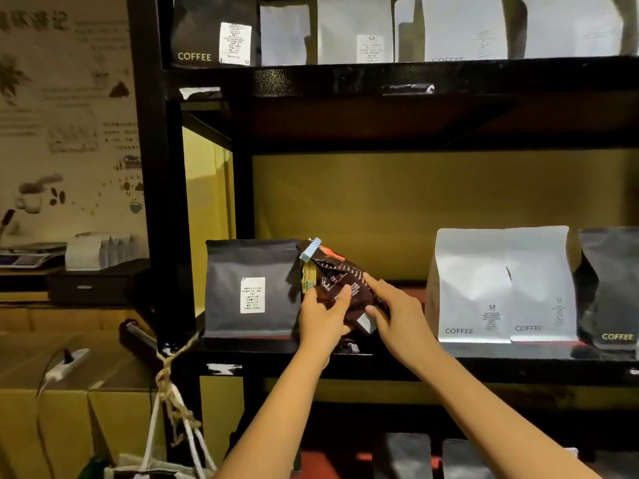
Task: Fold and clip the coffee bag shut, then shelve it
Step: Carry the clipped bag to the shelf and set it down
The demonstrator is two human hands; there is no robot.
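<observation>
Brown foil coffee bag (340, 288) sits at the front of the middle shelf (449, 354), tilted, just beside the dark grey coffee pouch (252, 288) on its left. Its folded top is held by a pale blue clip (310, 249). Left hand (323, 314) holds the bag's lower left side; right hand (394, 312) presses its right face, fingers spread. Both grips are closed on the bag.

Step in hand, as judged: seating the bag on the shelf. Set the base flat, then turn the bag upright so that it stands clear of the grey pouch. Keep the clip uppermost. Release one hand at a time; the bag may tip. White coffee pouches (501, 288) stand well apart to the right.
</observation>
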